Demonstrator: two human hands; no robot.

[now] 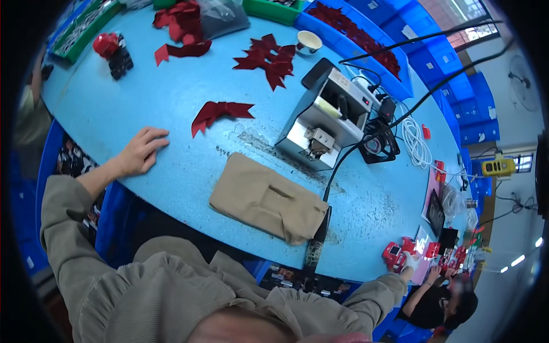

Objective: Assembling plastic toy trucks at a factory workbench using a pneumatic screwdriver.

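- Resting palm down near the front edge of the blue bench [160, 103], the left hand [140, 153] has its fingers loosely bent and pointing right; it grips nothing that shows.
- Stretching far out to the right, the other arm ends with the right hand [410, 261] at a red boxy object [393, 256]; how far it is closed, and whether it holds that object, I cannot tell.
- A red bow [220, 116] lies on the bench, just beyond the left hand and apart from it.
- Bare bench runs from the left hand to the bow and along the curved front edge.
- A tan cloth pad [269, 197] lies between the hands, close to that edge.
- Behind the pad, a metal machine [326, 120] takes up the middle; a black cord [337, 166] drops past its right side toward the pad.
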